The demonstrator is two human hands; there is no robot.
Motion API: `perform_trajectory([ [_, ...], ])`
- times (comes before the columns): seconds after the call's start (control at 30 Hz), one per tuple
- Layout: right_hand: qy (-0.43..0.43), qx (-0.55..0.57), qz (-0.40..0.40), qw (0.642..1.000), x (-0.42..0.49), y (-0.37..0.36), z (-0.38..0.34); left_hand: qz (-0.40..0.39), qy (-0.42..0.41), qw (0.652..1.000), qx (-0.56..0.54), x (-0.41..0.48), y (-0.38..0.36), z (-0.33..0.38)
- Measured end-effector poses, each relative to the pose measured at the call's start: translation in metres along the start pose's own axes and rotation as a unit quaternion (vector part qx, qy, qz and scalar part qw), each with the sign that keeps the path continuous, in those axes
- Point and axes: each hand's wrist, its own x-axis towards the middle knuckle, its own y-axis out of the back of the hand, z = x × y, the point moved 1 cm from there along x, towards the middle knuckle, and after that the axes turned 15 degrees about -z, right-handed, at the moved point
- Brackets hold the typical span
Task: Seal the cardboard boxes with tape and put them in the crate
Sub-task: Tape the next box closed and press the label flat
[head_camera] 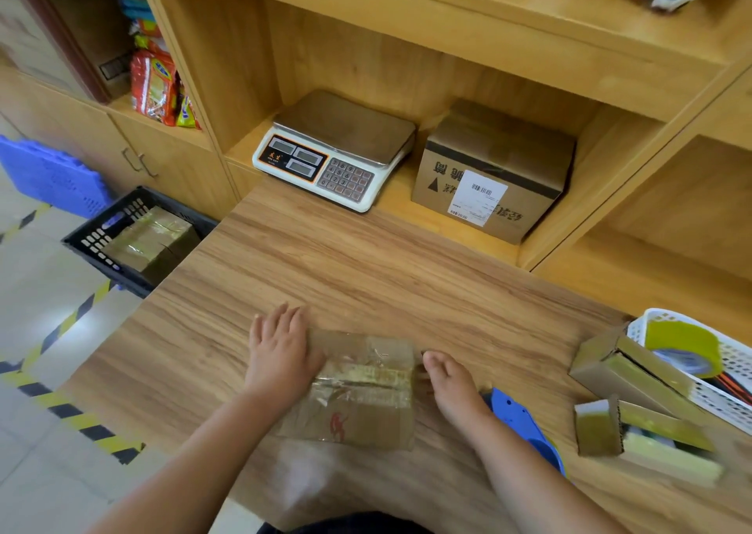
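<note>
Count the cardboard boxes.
5 boxes: one between left hand and right hand, one in the black crate, one beside the scale, two open by the white basket. More may be hidden.

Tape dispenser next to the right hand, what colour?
Blue. The tape dispenser lies beside the right hand; the head view, the only one, shows it.

On the table point(366, 265) I see a taped box point(360, 395), a blue tape dispenser point(519, 417), two open boxes point(610, 370) and a white basket point(671, 313).
</note>
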Motion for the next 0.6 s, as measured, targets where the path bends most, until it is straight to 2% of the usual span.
perform_trajectory([
  [0.1,-0.024,-0.043,-0.033,0.998,-0.016,-0.004,0.012,-0.01,0.073,0.993,-0.094,-0.032,-0.001,-0.026],
  [0.17,-0.02,-0.063,-0.045,0.997,-0.025,-0.013,0.013,-0.043,0.112,0.986,-0.114,-0.049,-0.007,-0.035],
  [0.27,-0.008,-0.114,-0.024,0.993,-0.034,-0.026,0.008,-0.079,0.133,0.977,-0.145,-0.067,-0.021,-0.04],
  [0.37,-0.015,-0.148,-0.004,0.989,-0.041,-0.037,0.002,-0.1,0.136,0.951,-0.257,-0.085,-0.027,-0.039],
  [0.47,-0.02,-0.174,-0.028,0.984,-0.044,-0.05,-0.005,-0.085,0.138,0.938,-0.306,-0.104,-0.031,-0.04],
  [0.6,-0.006,-0.197,-0.056,0.979,-0.041,-0.075,-0.012,-0.023,0.166,0.914,-0.37,-0.133,-0.031,-0.051],
])
